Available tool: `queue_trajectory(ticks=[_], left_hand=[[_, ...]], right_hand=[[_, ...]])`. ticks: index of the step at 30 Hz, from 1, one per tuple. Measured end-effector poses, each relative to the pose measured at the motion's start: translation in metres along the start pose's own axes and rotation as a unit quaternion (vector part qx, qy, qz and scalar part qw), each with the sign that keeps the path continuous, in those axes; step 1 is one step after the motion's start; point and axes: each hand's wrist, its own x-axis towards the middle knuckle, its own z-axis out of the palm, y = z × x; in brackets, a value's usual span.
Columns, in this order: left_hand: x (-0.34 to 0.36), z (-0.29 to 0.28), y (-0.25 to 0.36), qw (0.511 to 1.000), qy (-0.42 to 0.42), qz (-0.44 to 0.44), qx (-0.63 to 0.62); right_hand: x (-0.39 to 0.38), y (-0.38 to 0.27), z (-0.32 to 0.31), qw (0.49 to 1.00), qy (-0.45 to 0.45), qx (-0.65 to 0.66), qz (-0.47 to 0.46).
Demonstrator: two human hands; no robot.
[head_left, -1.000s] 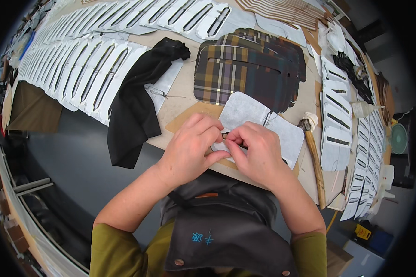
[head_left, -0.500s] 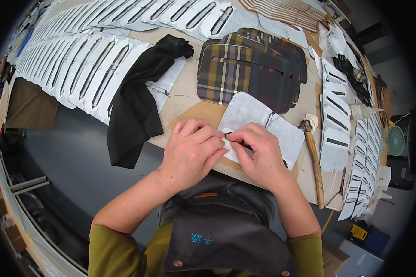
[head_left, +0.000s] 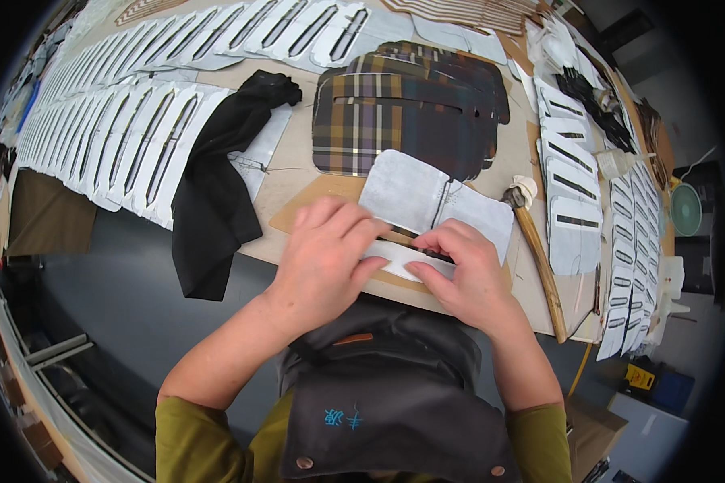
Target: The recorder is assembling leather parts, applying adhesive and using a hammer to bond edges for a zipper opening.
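Note:
A white-backed fabric panel [head_left: 403, 189] lies at the table's near edge, with a dark slit along its near side. Its near strip [head_left: 396, 258] is raised or folded, white side showing. My left hand [head_left: 322, 258] pinches the left end of this strip, thumb on the white face and fingers behind. My right hand [head_left: 469, 270] pinches the strip farther right, its thumb on the white side and fingertips at the dark slit. Beyond the panel lies a stack of plaid fabric pieces [head_left: 362, 121]. A brown board [head_left: 314, 197] shows beneath the work.
A wooden-handled hammer [head_left: 540, 258] lies right of the panel. Black cloth [head_left: 209, 193] hangs over the table edge at left. Rows of slotted white pieces [head_left: 97, 153] cover the far left; more white pieces [head_left: 572, 181] and a squeeze bottle [head_left: 620, 163] are at right.
My hands have moved slightly apart. More of the white strip and the dark slit now shows between them. The whole view has shifted, so the table things appear farther left.

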Motion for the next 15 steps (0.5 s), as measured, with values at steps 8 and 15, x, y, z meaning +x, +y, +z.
queue_trajectory(ticks=[8, 15], left_hand=[[0.009, 0.015, 0.001, 0.991, -0.073, -0.008, -0.112], [0.004, 0.012, 0.003, 0.992, -0.068, -0.016, -0.101]], right_hand=[[-0.009, 0.009, 0.017, 0.993, 0.085, 0.069, -0.041], [-0.013, 0.011, 0.025, 0.989, 0.110, 0.030, -0.089]])
